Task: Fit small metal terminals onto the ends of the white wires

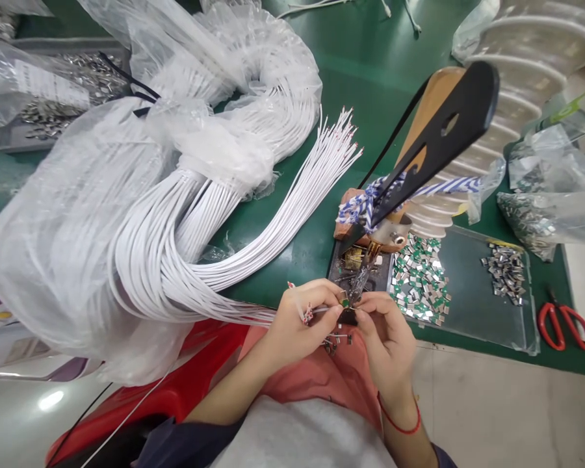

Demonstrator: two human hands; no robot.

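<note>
The left hand point(297, 322) pinches the stripped end of a thin white cable point(316, 311) between thumb and fingers, with further loose cable ends caught under the palm. The right hand point(387, 338) meets it fingertip to fingertip, closed on a tiny green circuit piece point(344, 301) pressed against the cable tip. Both grips are tight, small pinches, held just over the near edge of the green table point(351, 71).

Directly beyond the pinch stands a dark metal fixture point(358, 263), and above it leans a flat black lever point(433, 140) with an oval hole, backed by a wooden handle and bound with blue-and-white striped cloth point(370, 201). To the right of the grip lies a clear plastic tray point(492, 312) holding a scatter of small square green-and-silver chips point(419, 283) and, farther right, a heap of shiny metal shells point(507, 273). Past the tray rest red-handled scissors point(565, 325).

To the left of the hands, a thick bundle of smooth white cables point(175, 240) sweeps in a loop, half wrapped in crinkled translucent plastic sheeting point(78, 214), its cut ends fanning out beyond the grip. A ribbed, pale hose point(526, 71) curves at upper right.
</note>
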